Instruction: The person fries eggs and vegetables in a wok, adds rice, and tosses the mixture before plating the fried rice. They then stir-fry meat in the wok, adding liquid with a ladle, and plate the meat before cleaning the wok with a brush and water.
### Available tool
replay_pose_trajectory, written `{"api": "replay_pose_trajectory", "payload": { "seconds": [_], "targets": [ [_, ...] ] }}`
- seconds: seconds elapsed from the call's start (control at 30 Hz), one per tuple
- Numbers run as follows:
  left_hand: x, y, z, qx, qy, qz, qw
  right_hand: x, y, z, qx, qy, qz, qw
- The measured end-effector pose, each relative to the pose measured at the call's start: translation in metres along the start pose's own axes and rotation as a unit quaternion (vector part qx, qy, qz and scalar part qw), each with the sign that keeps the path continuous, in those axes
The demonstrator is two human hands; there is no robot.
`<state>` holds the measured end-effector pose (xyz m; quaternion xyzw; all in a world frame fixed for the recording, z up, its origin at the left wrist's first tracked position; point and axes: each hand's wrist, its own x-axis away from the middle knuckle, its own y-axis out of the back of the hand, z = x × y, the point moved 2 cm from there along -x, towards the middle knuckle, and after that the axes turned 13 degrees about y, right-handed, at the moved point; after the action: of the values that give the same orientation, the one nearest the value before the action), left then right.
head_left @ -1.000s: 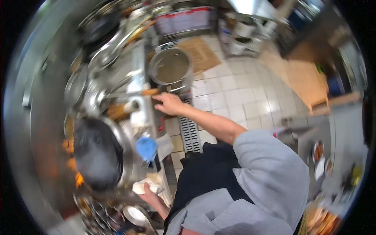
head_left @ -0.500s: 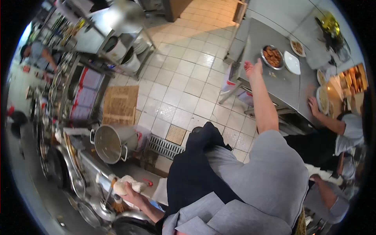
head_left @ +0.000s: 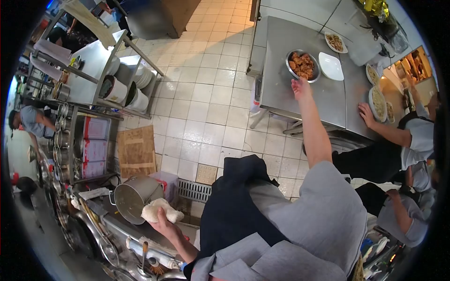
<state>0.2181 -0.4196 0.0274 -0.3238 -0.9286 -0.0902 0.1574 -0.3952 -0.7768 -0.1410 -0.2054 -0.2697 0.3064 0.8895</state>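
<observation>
My left hand (head_left: 164,225), at the lower left, is closed around a bunched white cloth (head_left: 162,210). The cloth lies in front of the edge of a large metal stockpot (head_left: 136,199). My right arm reaches out over the steel table, and my right hand (head_left: 301,89) is at the near rim of a metal bowl (head_left: 303,65) full of browned fried pieces. Its fingers are apart and partly curled, not wrapped round the bowl; whether they touch the rim I cannot tell. Beside the bowl is a white square plate (head_left: 331,66).
On the steel table (head_left: 281,96) are also dishes of food (head_left: 335,42), (head_left: 378,104). A co-worker's hand (head_left: 367,114) rests at its right. Shelves (head_left: 96,84) stand left; a wooden board (head_left: 136,151) lies on the tiled floor. Utensils crowd the lower left.
The view has shifted. My right hand has moved from the bowl's left side to its near rim. My left hand, still holding the cloth, now appears higher, in front of the stockpot.
</observation>
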Motion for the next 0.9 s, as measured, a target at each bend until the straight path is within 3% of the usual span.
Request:
{"api": "replay_pose_trajectory", "payload": {
  "seconds": [0.17,0.23,0.33,0.43,0.57,0.63,0.8,0.87,0.9],
  "targets": [
    [0.023,0.009,0.011,0.011,0.026,-0.040,0.999,0.014,-0.018,0.010,0.073,0.087,-0.006,0.994],
    [0.028,0.026,0.026,0.012,0.037,-0.040,0.998,0.033,-0.018,0.006,0.114,0.098,0.042,0.988],
    [0.060,0.043,0.033,0.052,0.042,-0.093,0.993,0.089,-0.034,-0.009,0.166,0.078,0.216,0.959],
    [0.093,0.070,0.054,0.074,0.069,-0.140,0.985,0.156,-0.059,-0.049,0.233,-0.014,0.347,0.909],
    [0.145,0.109,0.082,0.111,0.033,-0.219,0.969,0.302,-0.103,-0.126,0.356,-0.123,0.581,0.722],
    [0.175,0.131,0.097,0.132,0.029,-0.292,0.947,0.403,-0.111,-0.165,0.322,-0.230,0.687,0.609],
    [0.261,0.183,0.151,0.153,0.045,-0.477,0.864,0.685,-0.092,-0.207,0.202,-0.371,0.841,0.338],
    [0.300,0.194,0.172,0.216,0.038,-0.530,0.819,0.799,-0.073,-0.181,0.170,-0.365,0.872,0.277],
    [0.317,0.199,0.181,0.246,0.033,-0.552,0.796,0.846,-0.064,-0.176,0.149,-0.348,0.899,0.220]
  ]
}}
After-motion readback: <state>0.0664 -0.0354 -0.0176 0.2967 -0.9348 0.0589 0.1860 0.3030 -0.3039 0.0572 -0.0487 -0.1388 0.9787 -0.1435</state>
